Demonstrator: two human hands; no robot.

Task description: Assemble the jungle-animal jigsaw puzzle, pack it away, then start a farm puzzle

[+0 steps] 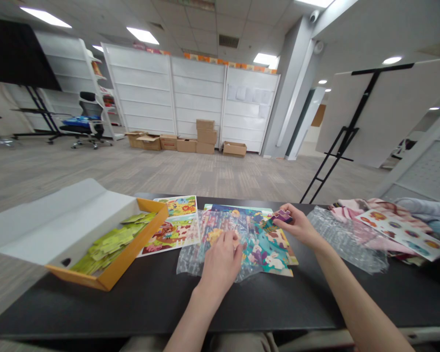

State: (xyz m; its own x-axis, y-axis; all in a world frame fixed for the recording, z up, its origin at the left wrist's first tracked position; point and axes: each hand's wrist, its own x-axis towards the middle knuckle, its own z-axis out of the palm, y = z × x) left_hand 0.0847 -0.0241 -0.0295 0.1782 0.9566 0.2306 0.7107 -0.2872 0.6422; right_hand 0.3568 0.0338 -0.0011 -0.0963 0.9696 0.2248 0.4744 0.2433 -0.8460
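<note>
- the right hand has thumb and fingertips clamped on a purple-topped puzzle piece, or a few together; the count cannot be told.
- the puzzle piece is held up over the right upper part of the puzzle picture, its long axis running roughly left to right and rising slightly rightward, the purple end toward the palm, a teal-green part toward the left.
- the left hand lies on the bubble wrap, fingers curled and close together; whether they pinch anything cannot be told.
- the bubble wrap covers the left part of the puzzle picture, whose white rabbits lie at its near right side.
- farther left, an animal sheet lies beside an orange box, lid open, holding green pieces.
- any print on the green pieces is too blurred to read; papers on the white shelving are too small to read.
- at right, a sheet of round pictures rests on cloths.
</note>
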